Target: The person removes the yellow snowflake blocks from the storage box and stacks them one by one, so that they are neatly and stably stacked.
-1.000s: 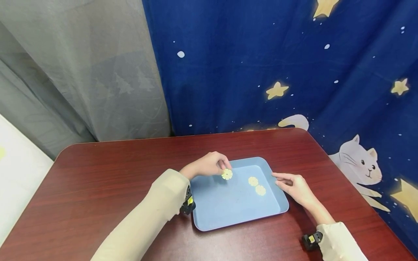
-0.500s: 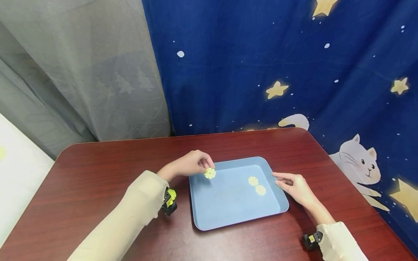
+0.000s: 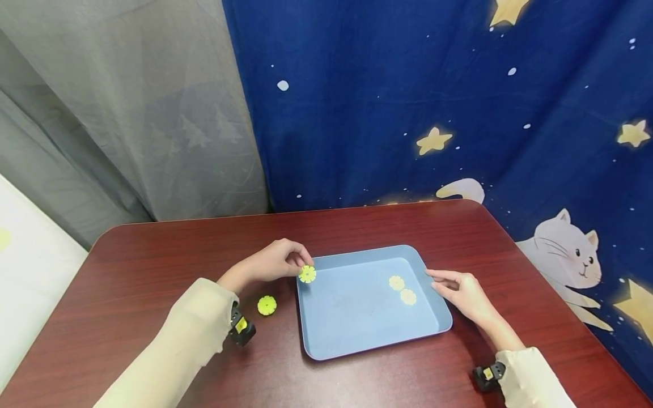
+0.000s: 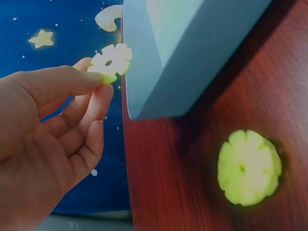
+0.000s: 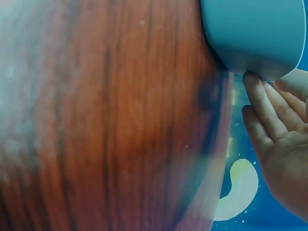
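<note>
My left hand (image 3: 275,262) pinches a yellow-green notched plastic disc (image 3: 307,274) between thumb and fingers. The disc has a small hole in its middle and overlaps the left back corner of the blue tray (image 3: 347,334) in the head view. In the left wrist view that held disc (image 4: 110,61) tilts beside the tray's rim. My right hand (image 3: 466,294) rests its extended fingers against the tray's right side. Inside the tray, two paler discs (image 3: 396,283) lie edge to edge toward the right. Several discs piled together (image 4: 248,167) sit on the table left of the tray.
The reddish-brown wooden table (image 3: 168,266) carries the tray right of its middle. Behind it hang a grey curtain (image 3: 153,113) and a blue star-patterned curtain (image 3: 357,102). A white surface (image 3: 30,283) borders the table at left.
My left hand has moved left with the disc, from over the tray's inside to its left rim. The table pile has come into view. My right hand keeps its place.
</note>
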The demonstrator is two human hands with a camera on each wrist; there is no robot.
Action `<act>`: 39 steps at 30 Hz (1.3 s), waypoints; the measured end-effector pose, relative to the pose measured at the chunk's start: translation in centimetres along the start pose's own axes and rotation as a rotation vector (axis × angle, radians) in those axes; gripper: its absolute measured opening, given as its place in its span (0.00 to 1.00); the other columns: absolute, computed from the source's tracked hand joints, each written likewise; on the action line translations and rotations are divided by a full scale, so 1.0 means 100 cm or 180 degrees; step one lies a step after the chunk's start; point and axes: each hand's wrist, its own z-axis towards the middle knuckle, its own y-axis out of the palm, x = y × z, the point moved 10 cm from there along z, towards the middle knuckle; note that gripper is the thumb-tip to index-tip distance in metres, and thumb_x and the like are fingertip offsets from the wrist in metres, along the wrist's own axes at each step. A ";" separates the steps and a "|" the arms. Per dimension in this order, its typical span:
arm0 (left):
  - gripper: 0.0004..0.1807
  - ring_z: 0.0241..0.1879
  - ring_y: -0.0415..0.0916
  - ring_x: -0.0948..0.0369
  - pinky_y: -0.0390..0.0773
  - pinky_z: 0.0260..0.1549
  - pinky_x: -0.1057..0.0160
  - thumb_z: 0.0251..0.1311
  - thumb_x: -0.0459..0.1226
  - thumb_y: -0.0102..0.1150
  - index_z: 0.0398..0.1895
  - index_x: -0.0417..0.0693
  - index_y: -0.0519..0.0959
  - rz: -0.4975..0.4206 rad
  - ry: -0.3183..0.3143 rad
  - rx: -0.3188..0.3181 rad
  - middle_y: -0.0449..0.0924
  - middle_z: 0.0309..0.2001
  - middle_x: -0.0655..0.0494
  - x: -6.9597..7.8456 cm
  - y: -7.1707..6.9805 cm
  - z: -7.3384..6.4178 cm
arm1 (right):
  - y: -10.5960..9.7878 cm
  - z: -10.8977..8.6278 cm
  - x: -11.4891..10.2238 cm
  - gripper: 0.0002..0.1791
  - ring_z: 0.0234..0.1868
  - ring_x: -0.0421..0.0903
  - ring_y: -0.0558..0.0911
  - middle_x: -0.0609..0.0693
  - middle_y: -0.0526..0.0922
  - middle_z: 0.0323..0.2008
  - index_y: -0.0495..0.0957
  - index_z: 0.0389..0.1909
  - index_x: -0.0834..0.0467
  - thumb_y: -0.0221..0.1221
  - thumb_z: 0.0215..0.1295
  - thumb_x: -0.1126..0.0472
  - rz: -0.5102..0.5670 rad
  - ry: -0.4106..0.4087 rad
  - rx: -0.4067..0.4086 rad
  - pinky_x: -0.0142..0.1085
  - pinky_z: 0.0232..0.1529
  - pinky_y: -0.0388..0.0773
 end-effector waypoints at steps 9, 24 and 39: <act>0.10 0.28 0.69 0.61 0.72 0.29 0.67 0.52 0.23 0.54 0.35 0.41 0.81 0.0027 -0.0057 -0.0048 0.76 0.28 0.55 -0.012 -0.002 -0.024 | 0.000 -0.001 -0.001 0.17 0.38 0.38 0.81 0.57 0.82 0.42 0.78 0.50 0.63 0.61 0.57 0.65 0.0014 -0.0024 0.0023 0.28 0.35 0.76; 0.11 0.28 0.69 0.63 0.70 0.26 0.69 0.49 0.22 0.54 0.33 0.41 0.81 0.0085 -0.0105 -0.0167 0.76 0.27 0.57 -0.038 -0.008 -0.057 | 0.000 -0.002 0.001 0.17 0.38 0.38 0.81 0.57 0.82 0.41 0.78 0.49 0.63 0.61 0.57 0.66 0.0009 -0.0039 0.0044 0.28 0.35 0.76; 0.12 0.24 0.66 0.64 0.68 0.24 0.70 0.48 0.20 0.53 0.34 0.38 0.81 0.0020 -0.0099 -0.0336 0.75 0.26 0.55 -0.044 -0.001 -0.068 | 0.001 -0.002 0.000 0.17 0.39 0.38 0.81 0.58 0.81 0.42 0.77 0.50 0.63 0.60 0.58 0.65 -0.0001 -0.0039 0.0024 0.28 0.35 0.76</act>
